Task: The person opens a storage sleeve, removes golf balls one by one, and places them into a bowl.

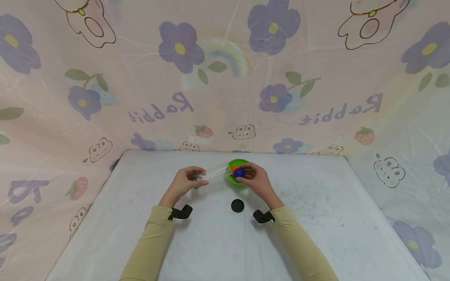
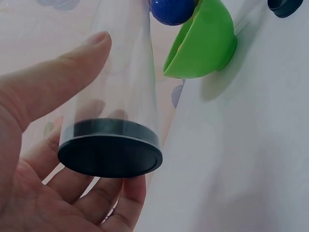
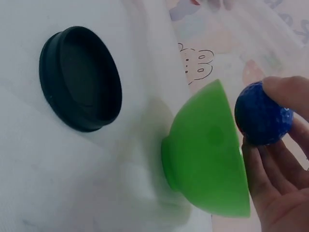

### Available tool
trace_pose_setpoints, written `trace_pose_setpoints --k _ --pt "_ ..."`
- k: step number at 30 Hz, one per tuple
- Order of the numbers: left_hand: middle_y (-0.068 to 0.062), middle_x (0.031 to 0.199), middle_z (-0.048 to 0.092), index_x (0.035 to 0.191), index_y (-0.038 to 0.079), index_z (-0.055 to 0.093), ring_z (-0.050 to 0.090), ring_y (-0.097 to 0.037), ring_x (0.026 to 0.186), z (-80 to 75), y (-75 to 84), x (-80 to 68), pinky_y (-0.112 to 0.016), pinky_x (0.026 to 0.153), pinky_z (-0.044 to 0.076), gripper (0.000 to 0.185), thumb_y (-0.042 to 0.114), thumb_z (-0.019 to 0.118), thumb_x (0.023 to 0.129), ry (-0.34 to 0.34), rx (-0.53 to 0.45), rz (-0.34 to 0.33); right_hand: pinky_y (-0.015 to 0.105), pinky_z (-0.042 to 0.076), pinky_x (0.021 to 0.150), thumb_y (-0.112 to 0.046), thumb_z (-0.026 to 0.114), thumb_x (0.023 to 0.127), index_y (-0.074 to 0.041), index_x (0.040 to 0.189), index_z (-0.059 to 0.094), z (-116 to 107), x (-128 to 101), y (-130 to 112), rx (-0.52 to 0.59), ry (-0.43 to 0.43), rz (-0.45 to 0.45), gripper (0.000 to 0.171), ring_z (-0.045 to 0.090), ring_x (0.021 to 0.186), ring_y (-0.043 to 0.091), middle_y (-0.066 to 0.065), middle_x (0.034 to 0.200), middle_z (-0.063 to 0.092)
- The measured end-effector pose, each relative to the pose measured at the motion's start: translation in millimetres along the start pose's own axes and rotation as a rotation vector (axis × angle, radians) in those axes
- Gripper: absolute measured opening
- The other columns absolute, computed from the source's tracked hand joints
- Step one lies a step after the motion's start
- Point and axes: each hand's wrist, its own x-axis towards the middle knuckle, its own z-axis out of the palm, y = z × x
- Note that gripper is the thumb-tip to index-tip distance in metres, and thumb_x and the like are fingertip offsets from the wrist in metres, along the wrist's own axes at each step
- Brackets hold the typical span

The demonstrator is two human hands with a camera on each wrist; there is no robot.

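My left hand [image 1: 188,181] grips a clear plastic tube [image 2: 128,63] near its end, which has a black cap [image 2: 111,150]. The tube is tilted, its other end toward the green bowl [image 3: 203,154]. Between the thumb and fingers of my right hand [image 1: 258,179] is a dimpled blue ball [image 3: 263,113], held just above the bowl's rim, close to the tube's far end. Something orange [image 1: 234,168] shows beside the ball at the bowl; its full shape is hidden. A loose black lid [image 3: 84,79] lies on the table in front of the bowl.
The white table [image 1: 211,242] reaches back to a patterned cloth wall [image 1: 225,117], with more cloth at both sides. Black wrist mounts [image 1: 181,212] sit on both forearms, near the tabletop.
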Motion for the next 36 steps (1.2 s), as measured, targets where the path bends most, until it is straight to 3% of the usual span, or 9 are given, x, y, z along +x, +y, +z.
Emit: trace_pose_setpoints --k 5,22,36 --pt "-0.010 0.117 0.064 0.120 0.005 0.064 0.058 -0.026 0.105 0.9 0.1 0.0 -0.033 0.083 0.045 0.054 0.022 0.085 0.074 -0.004 -0.004 0.012 0.039 0.050 0.088 -0.011 0.080 0.078 0.000 0.120 0.061 1.9 1.2 -0.3 -0.055 -0.005 -0.034 0.048 0.061 0.105 0.030 0.017 0.116 0.062" --pt "-0.006 0.114 0.065 0.114 0.012 0.067 0.058 -0.023 0.101 1.6 2.1 1.4 -0.034 0.079 0.047 0.047 0.022 0.086 0.072 0.000 -0.018 0.014 0.034 0.051 0.084 -0.006 0.079 0.079 -0.007 0.119 0.063 6.0 5.7 3.2 -0.233 -0.036 -0.052 0.043 0.063 0.099 0.021 0.007 0.115 0.064" --pt "-0.014 0.118 0.063 0.120 0.005 0.064 0.058 -0.024 0.103 -0.2 0.6 -0.3 -0.035 0.083 0.045 0.054 0.021 0.085 0.073 -0.005 -0.013 0.013 0.034 0.050 0.087 -0.001 0.073 0.083 -0.003 0.116 0.063 0.9 6.9 1.5 -0.194 -0.040 -0.051 0.035 0.063 0.102 0.023 0.010 0.113 0.065"
